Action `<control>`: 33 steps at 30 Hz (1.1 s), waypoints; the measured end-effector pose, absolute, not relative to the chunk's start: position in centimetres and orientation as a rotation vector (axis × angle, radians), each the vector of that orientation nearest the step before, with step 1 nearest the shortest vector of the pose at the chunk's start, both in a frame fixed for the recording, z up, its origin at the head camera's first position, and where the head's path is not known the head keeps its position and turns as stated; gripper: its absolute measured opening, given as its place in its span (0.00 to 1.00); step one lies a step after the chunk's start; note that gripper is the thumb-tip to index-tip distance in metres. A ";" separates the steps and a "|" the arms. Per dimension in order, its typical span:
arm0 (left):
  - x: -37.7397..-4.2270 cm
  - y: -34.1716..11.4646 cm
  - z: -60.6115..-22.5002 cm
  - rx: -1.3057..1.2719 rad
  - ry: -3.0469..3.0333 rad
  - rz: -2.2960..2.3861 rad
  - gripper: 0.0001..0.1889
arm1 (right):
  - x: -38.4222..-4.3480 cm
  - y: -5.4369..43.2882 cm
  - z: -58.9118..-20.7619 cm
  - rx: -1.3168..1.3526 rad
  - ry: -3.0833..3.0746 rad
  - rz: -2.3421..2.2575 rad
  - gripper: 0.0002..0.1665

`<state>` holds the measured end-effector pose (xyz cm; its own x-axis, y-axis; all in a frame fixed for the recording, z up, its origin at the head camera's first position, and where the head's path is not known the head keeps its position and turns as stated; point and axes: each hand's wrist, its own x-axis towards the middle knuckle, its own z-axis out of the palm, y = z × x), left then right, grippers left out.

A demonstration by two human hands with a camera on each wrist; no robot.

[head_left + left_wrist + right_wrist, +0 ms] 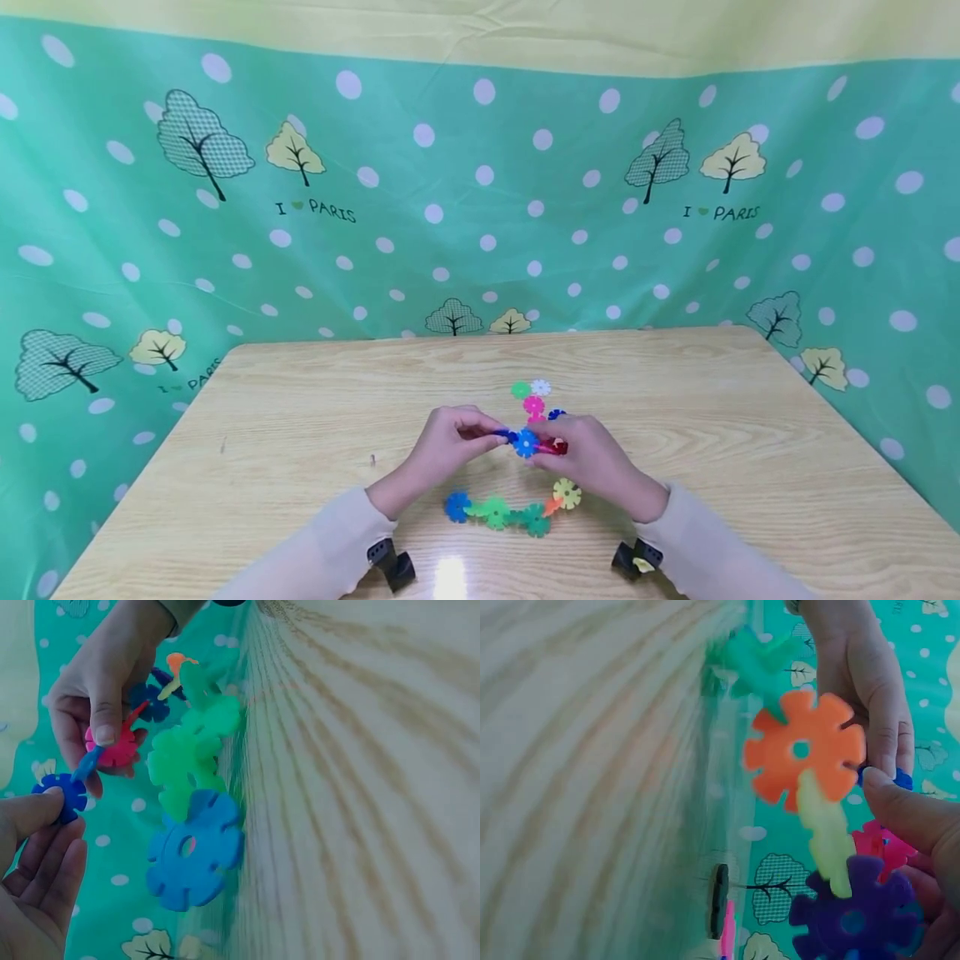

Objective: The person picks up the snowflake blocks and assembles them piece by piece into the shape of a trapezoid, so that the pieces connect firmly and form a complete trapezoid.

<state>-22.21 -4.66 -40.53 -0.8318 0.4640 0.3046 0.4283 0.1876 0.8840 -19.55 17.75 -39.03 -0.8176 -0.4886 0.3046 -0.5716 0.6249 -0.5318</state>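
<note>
Head view: two hands meet in the air over the counter (300, 417), busy with little flower-shaped toy pieces. On the left hand (453, 437), the grip is a small pinch, thumb and fingers nipping a dark blue piece (70, 796). The right hand (588, 454) pinches a pink piece (116, 752). A light blue piece (521, 447) sits between them, touching both.

I think the step is joining the dark blue piece to the others. I cannot tell if it is pushed in all the way. The next move seems to need matching slots and a gentle push, with the pink piece held firm.

Close to the person lies a bent row: blue (457, 507), green (495, 514), dark green (534, 525), orange (552, 505) and yellow (562, 497) pieces. It is just below the hands, so a low wrist could bump it. Past them lie light green (521, 390) and white (541, 388) pieces. The right hand hides some bits.
</note>
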 end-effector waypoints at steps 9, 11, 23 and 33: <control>-22.2 -4.5 -40.5 0.862 2.384 1.759 0.05 | -20.0 18.4 -39.5 0.929 -2.644 1.232 0.24; -22.2 -4.5 -40.4 0.865 2.377 1.763 0.06 | -20.0 18.5 -39.5 0.927 -2.643 1.291 0.24; -22.0 -4.4 -40.5 0.838 2.297 1.747 0.06 | -20.2 19.0 -39.3 0.887 -2.743 1.372 0.20; -21.7 -4.2 -40.2 0.805 2.271 1.744 0.04 | -20.1 19.0 -39.1 0.982 -2.748 1.376 0.20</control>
<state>-21.66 -4.19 -40.19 -0.8405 0.5081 0.1882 0.3128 0.1714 0.9342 -20.11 19.04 -39.09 -0.8116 -0.5534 0.1872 -0.4813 0.4518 -0.7512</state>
